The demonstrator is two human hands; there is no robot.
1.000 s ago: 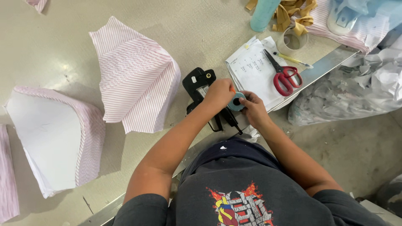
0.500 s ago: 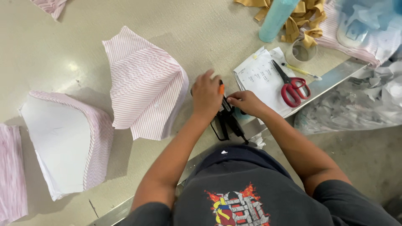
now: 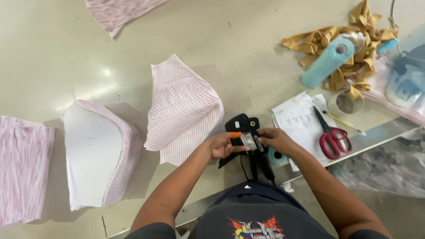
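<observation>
The worktable (image 3: 248, 48) carries stacks of pink striped fabric: one stack (image 3: 183, 110) sits just left of the hands, and another, white-faced stack (image 3: 99, 152) lies further left. A black handheld labelling tool (image 3: 248, 144) lies at the table's near edge. The left hand (image 3: 221, 145) and right hand (image 3: 276, 140) both grip it at the middle; its lower part is dark and hard to resolve. Red scissors (image 3: 330, 132) rest on paper (image 3: 299, 119) to the right. A pale blue object (image 3: 407, 82) is blurred.
</observation>
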